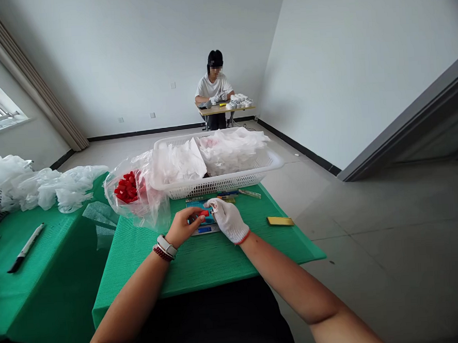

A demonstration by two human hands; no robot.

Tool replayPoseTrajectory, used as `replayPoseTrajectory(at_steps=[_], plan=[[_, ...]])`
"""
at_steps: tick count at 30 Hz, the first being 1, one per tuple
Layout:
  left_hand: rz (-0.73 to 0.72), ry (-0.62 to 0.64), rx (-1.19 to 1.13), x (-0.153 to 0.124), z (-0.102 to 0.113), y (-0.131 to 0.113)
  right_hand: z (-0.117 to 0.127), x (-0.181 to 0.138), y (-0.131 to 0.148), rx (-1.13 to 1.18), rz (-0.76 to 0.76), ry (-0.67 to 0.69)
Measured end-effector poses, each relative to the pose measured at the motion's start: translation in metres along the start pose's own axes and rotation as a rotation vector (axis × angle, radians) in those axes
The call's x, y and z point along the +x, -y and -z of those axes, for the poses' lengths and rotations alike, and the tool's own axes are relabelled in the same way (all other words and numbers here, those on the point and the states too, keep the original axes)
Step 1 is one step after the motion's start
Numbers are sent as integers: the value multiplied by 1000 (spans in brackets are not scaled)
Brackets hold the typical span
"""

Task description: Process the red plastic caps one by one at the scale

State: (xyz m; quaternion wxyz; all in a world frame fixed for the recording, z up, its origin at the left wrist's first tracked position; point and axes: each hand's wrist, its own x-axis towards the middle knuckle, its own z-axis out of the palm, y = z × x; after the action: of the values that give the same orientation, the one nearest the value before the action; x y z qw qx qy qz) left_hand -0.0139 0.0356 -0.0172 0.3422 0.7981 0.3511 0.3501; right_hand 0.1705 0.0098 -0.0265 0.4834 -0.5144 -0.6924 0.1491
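My left hand (pixel 184 225), bare and with a watch at the wrist, pinches a small red plastic piece (pixel 204 213) between thumb and fingers. Close against it on the right is my right hand (pixel 229 220), in a white knit glove with a red hem. Its fingers are closed at the tips; what they grip is too small and too covered to name. Under both hands lies a blue flat item (pixel 194 205), mostly hidden, with a small device with a blue display (pixel 208 229) just below. An open clear plastic bag (pixel 154 209) holds several similar red pieces (pixel 126 188).
Behind my hands stands a white plastic basket (pixel 222 185) full of clear plastic bags. A yellow bar (pixel 280 221) lies near the green table's right edge. On the left table are a marker (pixel 26 248) and more plastic bags (pixel 65 186). A person (pixel 214 84) sits at a far table.
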Motion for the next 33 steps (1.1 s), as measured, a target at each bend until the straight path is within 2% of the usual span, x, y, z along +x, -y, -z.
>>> replayPoseTrajectory(at_steps=[9, 16, 20, 23, 28, 33], plan=[[-8, -14, -64, 0, 0, 0, -2, 1, -7, -75, -36, 15], [28, -75, -80, 2, -2, 7, -1, 3, -7, -50, 9, 55], [31, -68, -13, 3, -4, 17, 0, 6, -9, -34, -52, 28], [22, -37, -27, 3, -5, 16, 0, 8, -8, -67, -100, 11], [27, -48, -104, 1, -1, 5, 0, 10, -2, -129, -30, 30], [45, -104, -79, 3, 2, 11, -2, 11, -7, -113, -18, 15]])
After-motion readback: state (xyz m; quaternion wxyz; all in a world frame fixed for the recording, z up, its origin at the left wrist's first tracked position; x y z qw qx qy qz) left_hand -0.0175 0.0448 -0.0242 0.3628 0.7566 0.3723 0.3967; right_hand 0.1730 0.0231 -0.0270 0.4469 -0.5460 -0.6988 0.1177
